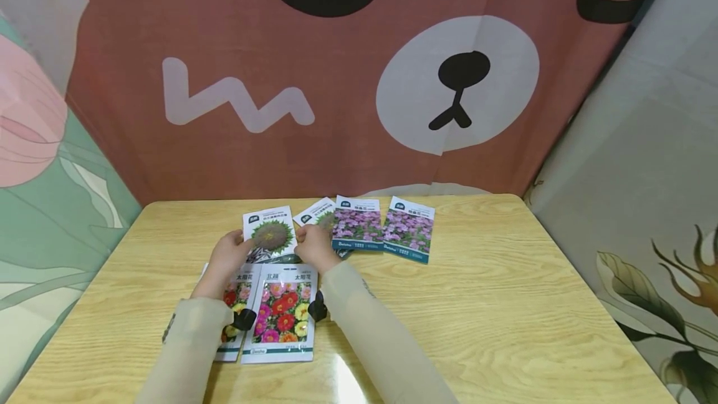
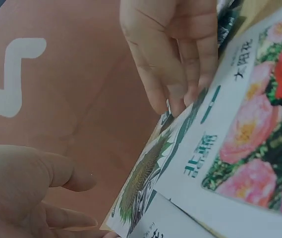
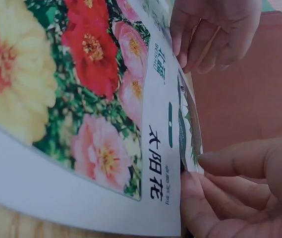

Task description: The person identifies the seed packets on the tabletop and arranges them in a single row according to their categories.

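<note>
A seed packet with a green-fringed sunflower (image 1: 272,235) lies between the two hands. At its left edge is my left hand (image 1: 227,257), thumb and fingers spread apart; the left wrist view shows that hand (image 2: 27,193) with its fingertips near the packet's corner. My right hand (image 1: 318,247) pinches the packet's right edge between thumb and fingers, as the right wrist view shows with the thumb (image 3: 230,161) on its face. Behind the right hand lies a second sunflower packet (image 1: 317,212), partly covered. Below the hands, two packets of mixed bright flowers (image 1: 283,313) lie side by side, the left one partly hidden by the left arm.
Two purple-flower packets, one upright (image 1: 356,223) and one slightly tilted (image 1: 409,229), lie to the right on the wooden table (image 1: 477,317). A reddish cloth backdrop (image 1: 235,161) with a cartoon face hangs along the table's far edge. Patterned cloths hang at both sides.
</note>
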